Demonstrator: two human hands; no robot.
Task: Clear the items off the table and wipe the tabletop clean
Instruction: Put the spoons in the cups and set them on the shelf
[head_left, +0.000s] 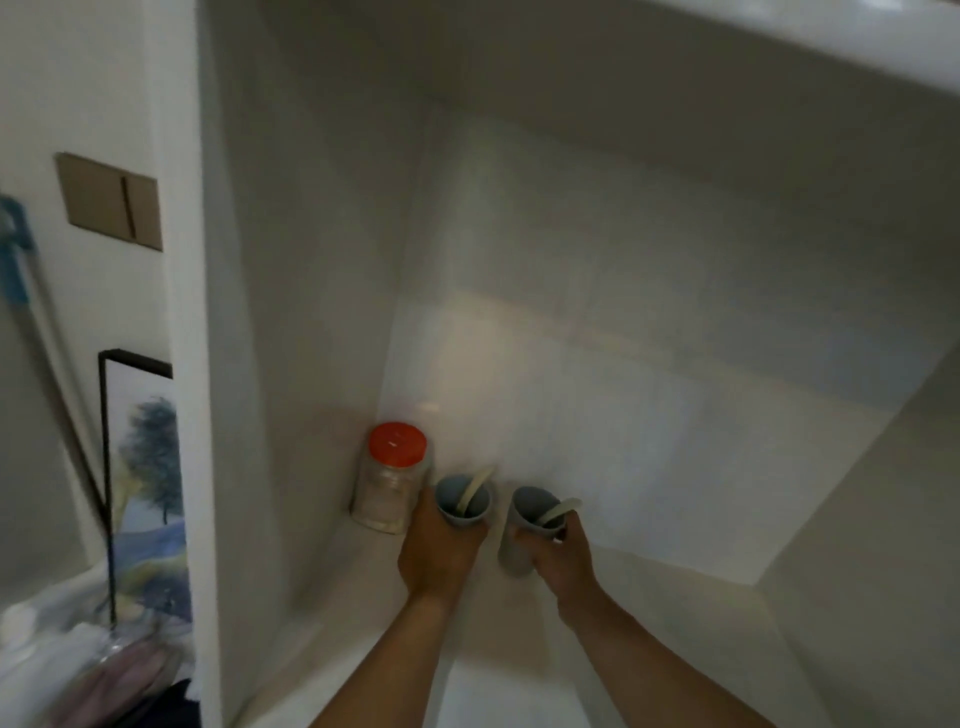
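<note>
Your left hand (441, 545) has its fingers wrapped around a grey cup (462, 501) with a pale spoon (475, 491) standing in it. At three o'clock from it, your right hand (563, 556) grips a second grey cup (527, 525), tilted, with its own spoon (561, 512). Both are inside a white shelf niche (649, 415). A red-lidded jar (389, 478) stands at nine o'clock from the left cup, just beside your left hand.

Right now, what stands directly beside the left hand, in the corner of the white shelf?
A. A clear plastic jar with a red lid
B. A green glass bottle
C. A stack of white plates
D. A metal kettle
A: a clear plastic jar with a red lid stands in the corner, next to the left hand, which holds a grey cup with a pale spoon.
</note>
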